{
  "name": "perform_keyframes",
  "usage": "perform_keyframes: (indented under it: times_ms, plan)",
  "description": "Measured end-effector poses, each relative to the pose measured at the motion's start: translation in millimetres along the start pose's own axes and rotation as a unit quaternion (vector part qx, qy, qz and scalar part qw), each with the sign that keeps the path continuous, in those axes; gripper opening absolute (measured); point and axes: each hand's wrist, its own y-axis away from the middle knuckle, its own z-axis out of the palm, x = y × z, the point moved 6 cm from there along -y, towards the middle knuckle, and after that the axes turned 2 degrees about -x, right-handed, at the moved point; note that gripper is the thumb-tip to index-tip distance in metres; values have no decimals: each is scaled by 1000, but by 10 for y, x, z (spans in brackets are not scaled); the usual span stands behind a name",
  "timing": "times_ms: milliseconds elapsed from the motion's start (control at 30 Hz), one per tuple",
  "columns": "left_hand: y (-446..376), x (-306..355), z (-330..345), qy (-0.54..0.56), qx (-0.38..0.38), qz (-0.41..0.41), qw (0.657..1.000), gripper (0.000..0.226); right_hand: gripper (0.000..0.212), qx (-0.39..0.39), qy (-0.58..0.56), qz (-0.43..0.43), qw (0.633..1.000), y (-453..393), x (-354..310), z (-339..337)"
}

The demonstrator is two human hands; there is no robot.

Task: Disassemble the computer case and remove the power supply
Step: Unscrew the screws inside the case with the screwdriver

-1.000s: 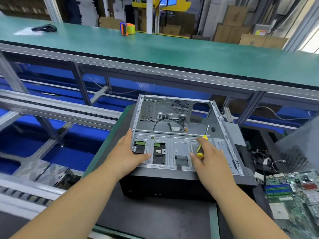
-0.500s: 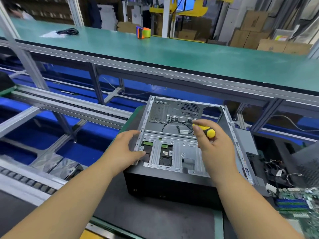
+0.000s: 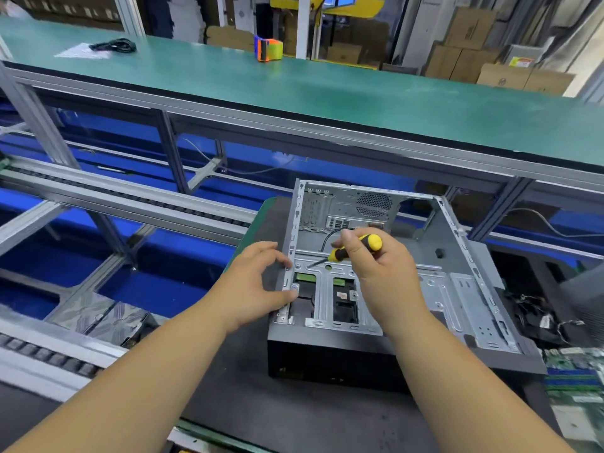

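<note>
The computer case (image 3: 441, 243) lies on its side on the dark mat (image 3: 248, 387), open face up, and I place everything else from it. Inside, toward its far wall, I see the bare grey floor with a black cable (image 3: 327, 237) looping across it, and on that far wall a round vent grille (image 3: 373, 204) and a row of slot openings (image 3: 315, 207). The nearer half of the case is covered by a silver drive bracket (image 3: 438, 289) with cut-outs; through two of them I can make out green-edged parts (image 3: 306, 277) and dark hardware beneath. I cannot tell whether the power supply is in there; nothing I can see reads as one.

My right hand (image 3: 379, 269) hangs over the middle of the case, fingers curled tight around the yellow-and-black screwdriver (image 3: 358, 246), thumb up along the handle. Its shaft slants down toward the left, tip at the bracket's far-left corner near a screw hole. My forearm comes in over the case's near edge.

My left hand (image 3: 258, 282) sits at the case's left rim, fingers bent over the edge and thumb pressed against the bracket's near-left corner, steadying the frame.

Right of the case lie a green circuit board (image 3: 575, 380) and a tangle of loose wires (image 3: 536, 315). Beyond the case runs a green workbench (image 3: 327, 89) carrying an orange-and-green tape dispenser (image 3: 268, 49) and a coiled black cord (image 3: 114, 45).
</note>
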Motion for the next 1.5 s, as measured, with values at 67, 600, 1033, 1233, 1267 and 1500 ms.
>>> perform_keyframes:
  times_ms: [67,600,1033,1233,1267,1500]
  plan:
    - [-15,-15,3,-3,-9,11,1000,43,30,-8,8,13,1000,2,8,75]
    - [-30,-57,38,41,-33,48,997,45,36,-13,63,43,997,92,-45,243]
    - [-82,104,84,-14,-25,83,996,34,38,-134,227,43,964,-233,-364,477]
    - [-134,212,63,194,17,75,978,19,33,-156,221,66,960,-399,-390,554]
    - [-140,225,57,219,23,69,973,21,33,-154,217,69,962,-396,-381,557]
    - [-163,238,56,212,53,83,972,19,17,-93,-64,22,993,-385,-451,615]
